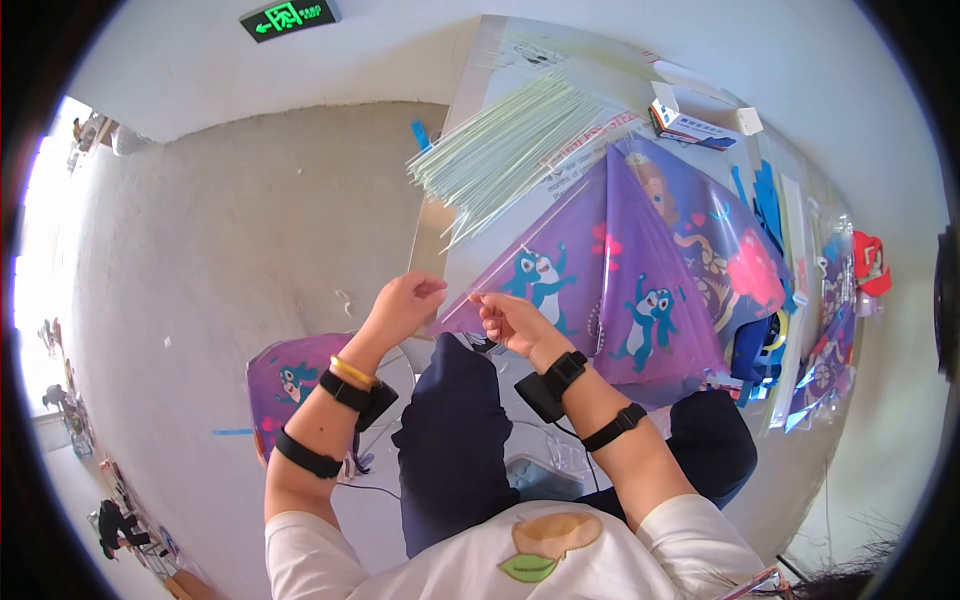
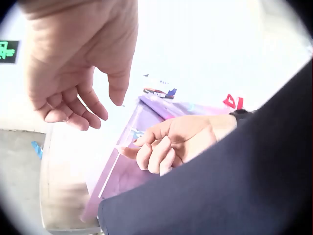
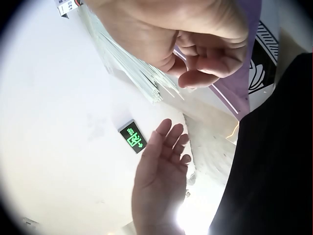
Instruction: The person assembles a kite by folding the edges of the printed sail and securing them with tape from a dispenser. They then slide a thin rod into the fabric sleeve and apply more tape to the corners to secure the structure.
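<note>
A second purple kite (image 1: pixel 290 385) lies on the floor at the far left. The left hand (image 1: pixel 402 308) hovers with loosely curled fingers, holding nothing, just beside the near corner of the purple kite (image 1: pixel 610 270) spread on the table (image 1: pixel 480 60). The right hand (image 1: pixel 510 322) pinches that corner between thumb and curled fingers. A bundle of thin white rods (image 1: pixel 500 150) lies above.

exit sign (image 1: pixel 289 17) | green, running-man pictogram + arrow | other print unreadable
</note>
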{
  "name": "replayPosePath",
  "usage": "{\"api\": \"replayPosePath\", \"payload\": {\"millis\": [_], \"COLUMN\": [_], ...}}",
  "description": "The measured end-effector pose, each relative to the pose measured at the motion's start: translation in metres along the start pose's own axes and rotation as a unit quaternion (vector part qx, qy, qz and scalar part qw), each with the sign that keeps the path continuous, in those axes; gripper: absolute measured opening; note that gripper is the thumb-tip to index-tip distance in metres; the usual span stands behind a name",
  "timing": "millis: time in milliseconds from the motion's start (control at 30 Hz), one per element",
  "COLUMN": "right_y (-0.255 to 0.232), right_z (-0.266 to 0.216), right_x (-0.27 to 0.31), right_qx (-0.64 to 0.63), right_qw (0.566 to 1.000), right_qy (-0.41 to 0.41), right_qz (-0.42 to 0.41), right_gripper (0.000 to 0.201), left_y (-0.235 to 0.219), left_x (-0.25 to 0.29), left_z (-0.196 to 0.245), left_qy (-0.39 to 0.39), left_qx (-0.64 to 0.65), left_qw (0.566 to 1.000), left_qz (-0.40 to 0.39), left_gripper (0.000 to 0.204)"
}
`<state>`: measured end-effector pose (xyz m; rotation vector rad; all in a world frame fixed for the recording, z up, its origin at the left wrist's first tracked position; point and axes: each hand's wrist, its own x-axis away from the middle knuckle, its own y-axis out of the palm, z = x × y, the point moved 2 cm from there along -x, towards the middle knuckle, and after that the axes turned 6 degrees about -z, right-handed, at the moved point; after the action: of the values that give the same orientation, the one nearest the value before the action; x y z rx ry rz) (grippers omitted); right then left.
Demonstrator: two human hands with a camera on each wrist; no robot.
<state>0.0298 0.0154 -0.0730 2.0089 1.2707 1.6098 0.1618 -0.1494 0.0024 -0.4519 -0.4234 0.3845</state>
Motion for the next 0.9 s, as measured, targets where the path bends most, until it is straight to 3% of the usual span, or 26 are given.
{"api": "replayPosePath", "payload": {"millis": [67,133,267,367,433,467,533,633,900], "right_y": [-0.001,-0.004,-0.006,-0.007,-0.011,-0.015,-0.017,-0.015,-0.016], "right_z": [0.000,0.002,0.002,0.003,0.007,0.008,0.010,0.009,0.009], "right_x": [-0.001,-0.003,-0.003,0.000,-0.003,-0.005,-0.006,-0.001,-0.005], "right_qx": [-0.015,-0.031,-0.051,-0.042,-0.030,-0.020,-0.010,0.010,0.044], "right_qw": [1.000,0.999,0.998,0.999,0.999,0.999,0.998,0.999,0.997], "right_qy": [-0.001,-0.001,0.005,0.000,-0.004,-0.012,-0.020,-0.028,-0.040], "right_qz": [-0.008,-0.016,-0.023,-0.021,-0.021,-0.042,-0.062,-0.033,-0.046], "right_gripper": [0.022,0.023,0.024,0.024,0.024,0.023,0.021,0.019,0.022], "left_y": [-0.003,0.005,0.020,0.038,0.050,0.058,0.075,0.092,0.096], "left_x": [-0.017,-0.036,-0.056,-0.064,-0.055,-0.045,-0.024,-0.011,-0.009], "left_z": [0.017,0.018,0.014,-0.003,-0.018,-0.017,-0.013,-0.014,-0.028], "left_qy": [-0.032,-0.080,-0.123,-0.159,-0.191,-0.192,-0.170,-0.127,-0.149], "left_qx": [-0.039,-0.168,-0.245,-0.232,-0.142,-0.144,-0.075,-0.030,0.056], "left_qw": [0.998,0.976,0.949,0.951,0.971,0.971,0.977,0.978,0.967], "left_qz": [-0.039,-0.117,-0.157,-0.126,-0.016,-0.015,0.101,0.160,0.199], "left_gripper": [0.026,0.033,0.038,0.039,0.043,0.043,0.043,0.038,0.031]}}
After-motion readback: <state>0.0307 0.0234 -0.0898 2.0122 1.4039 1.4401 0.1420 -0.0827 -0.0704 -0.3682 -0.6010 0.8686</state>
